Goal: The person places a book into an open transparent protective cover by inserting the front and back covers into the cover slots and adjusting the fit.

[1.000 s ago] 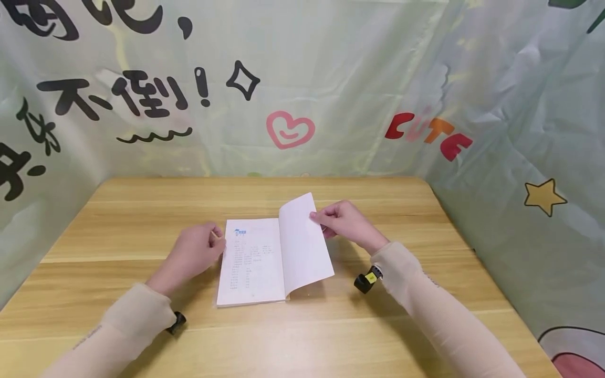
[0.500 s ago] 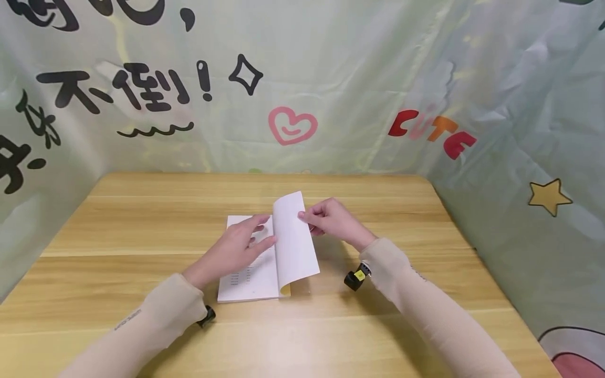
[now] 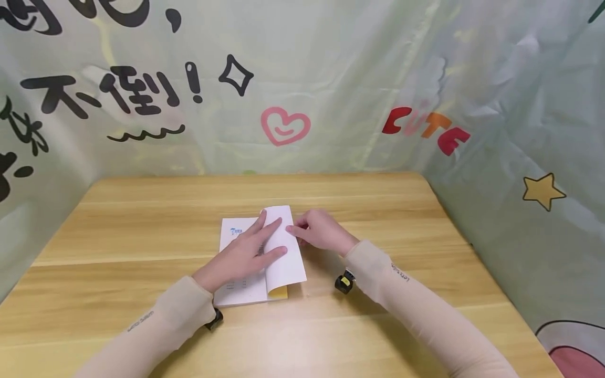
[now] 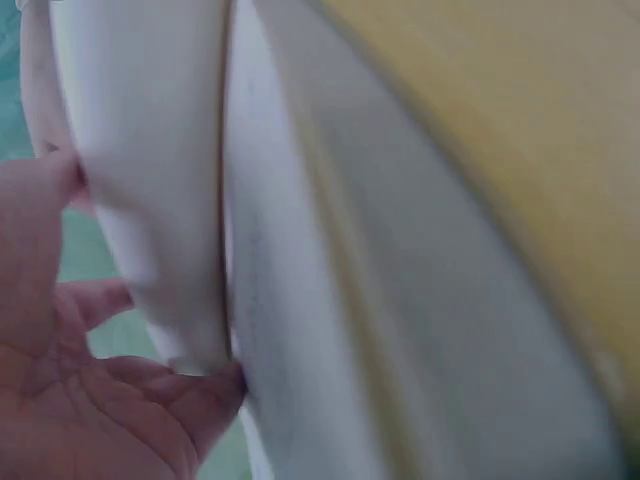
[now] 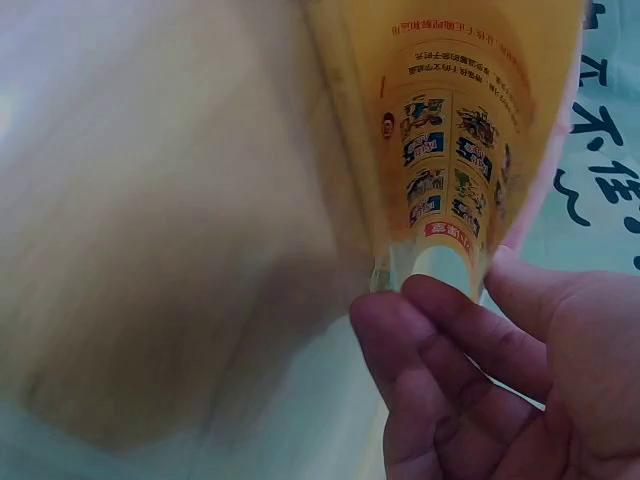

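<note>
Booklet (image 3: 255, 286) lies on wooden surface (image 3: 293, 341), left of centre, a printed page face up. White leaf (image 3: 289, 270) stands raised along its right side, curling left over that page.

Left hand (image 3: 241, 257): reaches in from the left across the page, fingers spread and fairly straight, tips on the white leaf; grasping nothing. Right hand (image 3: 326, 233): to the right of the leaf, pinching its right edge, thumb on the white face.

Head view gives the whole layout: both hands, beige sleeves (image 3: 156, 323), black wrist device (image 3: 345, 282) on the right arm, another partly tucked behind the left cuff. Far side: pale cloth (image 3: 350, 58) printed with black characters, pink heart, "CUTE" lettering; star on the right side.

Right wrist view adds the leaf's other face: yellow cover (image 5: 450, 65) with upside-down lines of text and small picture panels. From the head only a yellow sliver shows at the near edge, beneath the curl. Left wrist view adds the palm side of the left hand, fingertips against white paper beside a dark crease.

Hard to make out: page's small print; much of it covered by the left hand. Right hand's fingers mostly behind the leaf from the head. Left wrist view blurred, booklet cut off by its borders. Cover lettering too small to read surely.
</note>
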A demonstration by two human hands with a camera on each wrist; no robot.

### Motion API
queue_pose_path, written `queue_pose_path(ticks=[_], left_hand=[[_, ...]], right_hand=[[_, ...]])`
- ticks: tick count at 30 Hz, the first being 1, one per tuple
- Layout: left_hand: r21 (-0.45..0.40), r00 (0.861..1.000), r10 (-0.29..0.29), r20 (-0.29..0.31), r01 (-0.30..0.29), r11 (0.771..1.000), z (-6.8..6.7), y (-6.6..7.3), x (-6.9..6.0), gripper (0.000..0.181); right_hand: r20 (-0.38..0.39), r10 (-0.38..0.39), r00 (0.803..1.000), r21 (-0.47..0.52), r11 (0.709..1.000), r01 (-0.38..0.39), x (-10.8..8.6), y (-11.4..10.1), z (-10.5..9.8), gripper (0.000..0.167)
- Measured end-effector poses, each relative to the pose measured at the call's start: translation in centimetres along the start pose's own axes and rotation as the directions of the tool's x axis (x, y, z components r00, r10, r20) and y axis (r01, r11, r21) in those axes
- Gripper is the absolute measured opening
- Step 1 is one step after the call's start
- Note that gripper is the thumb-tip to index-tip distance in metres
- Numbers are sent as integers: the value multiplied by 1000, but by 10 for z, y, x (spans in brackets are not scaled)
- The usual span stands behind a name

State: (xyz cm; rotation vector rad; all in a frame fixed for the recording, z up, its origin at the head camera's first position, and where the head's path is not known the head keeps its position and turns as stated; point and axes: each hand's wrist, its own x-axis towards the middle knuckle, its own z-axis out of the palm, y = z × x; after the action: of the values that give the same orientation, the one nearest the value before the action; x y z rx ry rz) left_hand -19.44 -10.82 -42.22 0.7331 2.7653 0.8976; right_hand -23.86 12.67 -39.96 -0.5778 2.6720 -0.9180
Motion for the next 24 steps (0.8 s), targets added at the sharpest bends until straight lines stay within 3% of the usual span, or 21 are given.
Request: queue_pose_path(ticks=[4,11,18,21,24], left_hand=[[44,999,-28,24,27,999,1,4,3,81],[87,998,-56,33,53,995,4,7,4,80],[108,997,-62,44,57,992,6,9,3,80],[125,996,-70,53,63,990,8,11,4,80],[149,995,-78,59,68,986,9,13,4,79]], right_hand=[[-9,11,1000,-91,996,-11,-4,2,0,35],[-78,28,997,-269,962,-48,-20,9,-5,17],[-13,116,993,-471,876,-108,-38,14,-9,66],[10,146,989,-486,865,-123,-41,16,-9,81],[24,154,988,-491,862,-123,-42,19,-8,85]])
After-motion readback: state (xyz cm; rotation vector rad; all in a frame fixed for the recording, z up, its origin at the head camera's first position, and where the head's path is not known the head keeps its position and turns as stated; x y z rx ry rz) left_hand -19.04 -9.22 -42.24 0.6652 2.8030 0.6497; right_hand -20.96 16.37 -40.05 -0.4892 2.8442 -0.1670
